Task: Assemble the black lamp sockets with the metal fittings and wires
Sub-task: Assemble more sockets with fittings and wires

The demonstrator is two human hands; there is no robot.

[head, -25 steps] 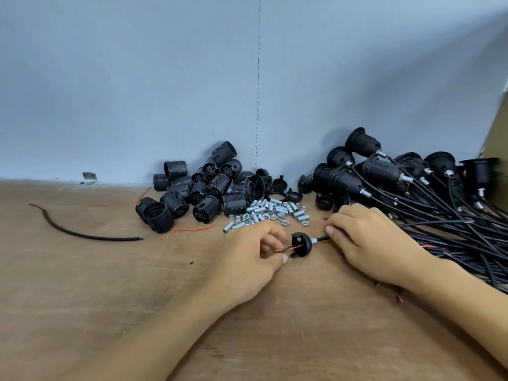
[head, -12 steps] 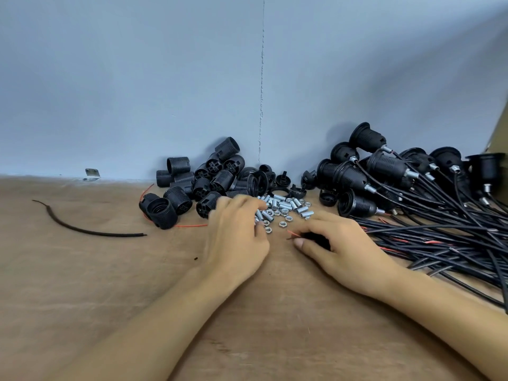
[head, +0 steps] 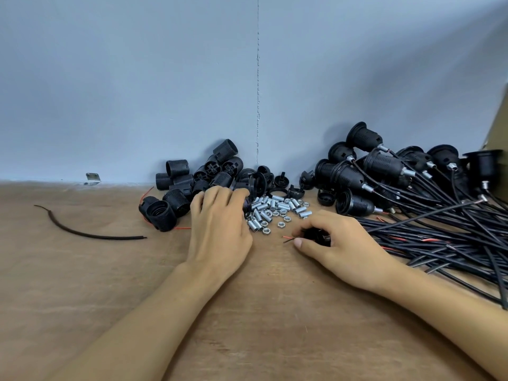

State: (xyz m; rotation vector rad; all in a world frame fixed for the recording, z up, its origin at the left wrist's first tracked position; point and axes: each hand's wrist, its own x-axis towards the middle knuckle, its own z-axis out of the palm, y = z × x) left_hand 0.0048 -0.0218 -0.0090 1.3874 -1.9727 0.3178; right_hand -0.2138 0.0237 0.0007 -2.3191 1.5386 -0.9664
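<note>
Pale blue wall (head: 137,92), split by a thin vertical seam, is backing a brown wooden table (head: 275,325) on which everything is lying. The right hand (head: 341,243) is curling its fingers and thumb round a small black cap (head: 319,236), holding it low over the wood just at 5 o'clock from the metal fittings (head: 275,211). Red and black wire ends (head: 288,238) are poking out of the cap and pointing toward 9 o'clock, so the piece's long axis is running from 9 to 3 o'clock; the palm is hiding the rest of it. The left hand (head: 220,229) is reaching toward 12 o'clock, well apart from the right, its bent fingers lying over the near edge of the loose socket shells (head: 192,182); whether they are gripping one cannot be told. The shells are heaping against the wall at 11 o'clock from the fittings, some lying on their sides with open mouths facing the viewer. At 2 o'clock, assembled sockets (head: 384,169) are piling up, their black cords (head: 439,237) fanning toward 4 o'clock and crowding the right wrist. A loose curved cord (head: 90,233) is lying alone at 9 o'clock, and a small metal bracket (head: 93,179) is sitting against the wall above it. A cardboard panel (head: 499,125) is showing at the 3 o'clock edge.
</note>
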